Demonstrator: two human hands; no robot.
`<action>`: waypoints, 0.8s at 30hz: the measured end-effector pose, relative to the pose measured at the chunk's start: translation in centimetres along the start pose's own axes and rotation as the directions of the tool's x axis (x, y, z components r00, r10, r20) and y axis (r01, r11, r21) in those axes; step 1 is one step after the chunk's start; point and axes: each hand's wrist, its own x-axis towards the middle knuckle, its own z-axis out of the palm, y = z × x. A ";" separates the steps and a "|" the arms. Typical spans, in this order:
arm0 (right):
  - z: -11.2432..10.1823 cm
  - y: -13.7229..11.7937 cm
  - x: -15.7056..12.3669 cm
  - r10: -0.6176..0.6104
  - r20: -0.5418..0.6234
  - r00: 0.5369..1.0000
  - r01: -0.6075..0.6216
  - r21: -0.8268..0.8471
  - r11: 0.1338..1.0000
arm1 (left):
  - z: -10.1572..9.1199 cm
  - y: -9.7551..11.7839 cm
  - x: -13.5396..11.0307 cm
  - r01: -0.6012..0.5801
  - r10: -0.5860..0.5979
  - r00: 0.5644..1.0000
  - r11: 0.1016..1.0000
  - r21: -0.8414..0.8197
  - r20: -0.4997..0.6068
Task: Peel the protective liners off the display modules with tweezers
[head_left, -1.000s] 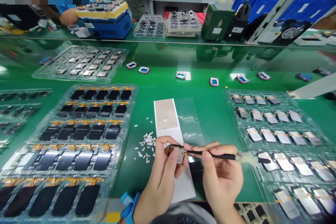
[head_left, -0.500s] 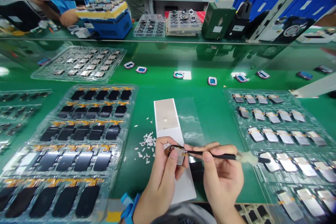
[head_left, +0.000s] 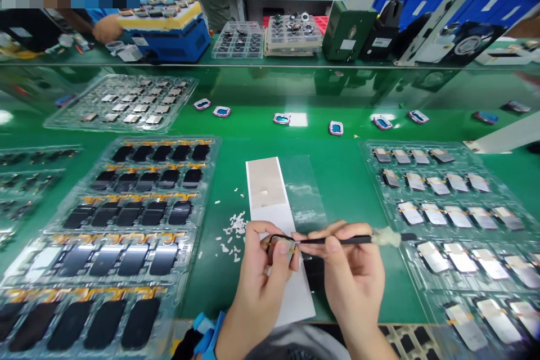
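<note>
My left hand (head_left: 257,284) pinches a small watch display module (head_left: 291,248) with a silver back and a dark rim, partly covered by the thumb. In my right hand (head_left: 356,273) is a pair of slim black tweezers (head_left: 358,239), pale wrapping round the tail end. Their tip meets the module's right upper edge, where a bit of orange flex shows; fingers hide the exact contact. Below both hands lies a white backing sheet (head_left: 297,299) with a beige upper part. Small white scraps (head_left: 237,224) are scattered to the left of it.
Left of my hands stands a clear tray (head_left: 211,180) of black screens; on the right, another tray (head_left: 371,171) carries silver-backed modules. Several watch frames, one a pink-edged frame (head_left: 336,127), line the bench further back. A co-worker's hand (head_left: 106,28) rests beyond the ledge.
The module has tilted in my left hand, showing less of its silver back. My right hand and the tweezers have shifted slightly left, their tail end rising. The view has moved slightly.
</note>
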 end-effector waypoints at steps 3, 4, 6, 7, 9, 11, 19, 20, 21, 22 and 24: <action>-0.9 -0.5 0.5 -0.001 -0.058 0.998 0.001 -0.010 1.000 | -0.1 -0.1 0.2 0.020 -0.016 0.999 0.996 0.092 -0.046; -1.4 -0.7 0.6 -0.014 -0.078 0.997 0.011 -0.029 1.000 | -0.1 -0.1 0.3 0.025 -0.019 0.999 0.992 0.121 -0.048; -2.8 -1.3 0.9 -0.038 -0.091 0.995 0.029 -0.102 0.994 | -0.2 0.0 0.3 0.028 -0.021 0.999 0.985 0.172 -0.044; -3.6 -1.5 1.0 -0.042 -0.080 0.996 0.029 -0.153 0.988 | -0.2 0.1 0.2 0.025 -0.019 0.999 0.980 0.200 -0.035; -5.3 -1.8 0.9 -0.028 -0.035 0.999 0.017 -0.275 0.961 | -0.2 0.2 0.1 -0.013 0.009 1.000 0.962 0.273 0.016; -6.9 -1.7 0.5 -0.020 0.007 1.000 0.021 -0.406 0.914 | -0.3 0.4 0.0 -0.086 0.045 0.992 0.923 0.374 0.118; -9.1 -0.3 -1.4 0.058 0.158 0.986 0.042 -0.568 0.822 | 0.1 1.0 0.0 -0.196 -0.139 0.906 0.699 0.688 0.399; -9.2 -0.3 -1.5 0.054 0.173 0.983 0.054 -0.563 0.824 | 0.2 1.1 0.0 -0.207 -0.155 0.898 0.678 0.705 0.413; -9.3 -0.3 -1.5 0.052 0.189 0.981 0.065 -0.562 0.825 | 0.3 1.2 0.0 -0.217 -0.166 0.891 0.661 0.719 0.422; -9.3 -0.3 -1.5 0.050 0.203 0.978 0.074 -0.562 0.824 | 0.4 1.2 0.0 -0.226 -0.172 0.887 0.646 0.729 0.428; -9.4 -0.4 -1.5 0.049 0.224 0.973 0.089 -0.565 0.820 | 0.5 1.3 -0.1 -0.242 -0.177 0.883 0.623 0.744 0.435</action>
